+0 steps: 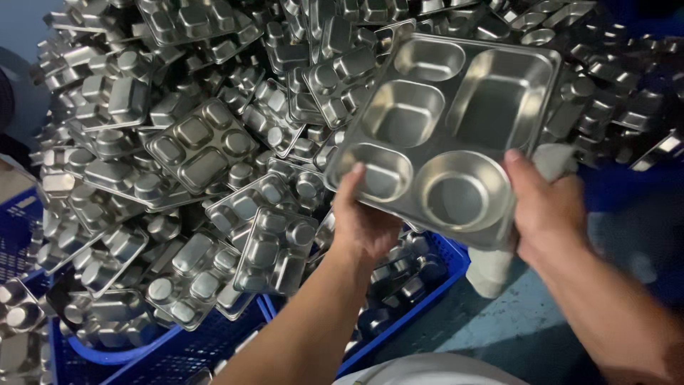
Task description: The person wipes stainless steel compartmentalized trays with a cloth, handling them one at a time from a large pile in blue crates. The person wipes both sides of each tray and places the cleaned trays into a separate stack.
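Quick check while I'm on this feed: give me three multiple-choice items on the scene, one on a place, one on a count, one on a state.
1. Where does the blue crate sit?
A. below the held tray
B. on top of the heap
C. on a shelf

2. How many compartments does the held tray have?
A. two
B. four
C. six

3. How is the tray held?
A. left hand only
B. lying on the heap
C. both hands at its near edge

Key: 1 A, the crate shows under the tray. 2 B, four hollows are visible. 3 C, left hand and right hand grip it clear of the heap of trays.
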